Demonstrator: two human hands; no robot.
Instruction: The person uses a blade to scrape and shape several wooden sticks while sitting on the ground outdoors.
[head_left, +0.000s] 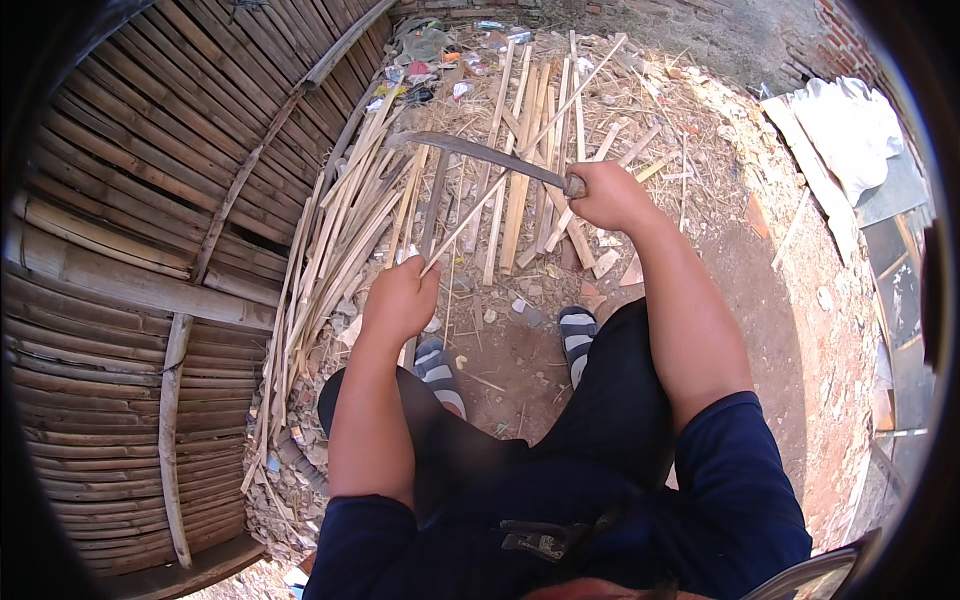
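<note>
My right hand (pixel 610 196) is wrapped round the handle of a machete (pixel 485 153), whose long curved blade reaches out to the left. In my left hand (pixel 400 300) is the near end of a long thin wooden strip (pixel 462 230), slanting away up to the right. Blade and strip cross in the picture, a little left of my right hand; whether they touch I cannot tell. Beneath them, several pale wooden slats (pixel 520 215) lie loosely on the littered ground.
A bundle of long strips (pixel 325 250) lies along the bamboo-slat wall (pixel 120 180) at the left. My sandalled feet (pixel 577 340) are on bare dirt close below the slats. White sacking (pixel 845 130) and a pale board (pixel 815 175) lie at the right, near a brick wall (pixel 850 40).
</note>
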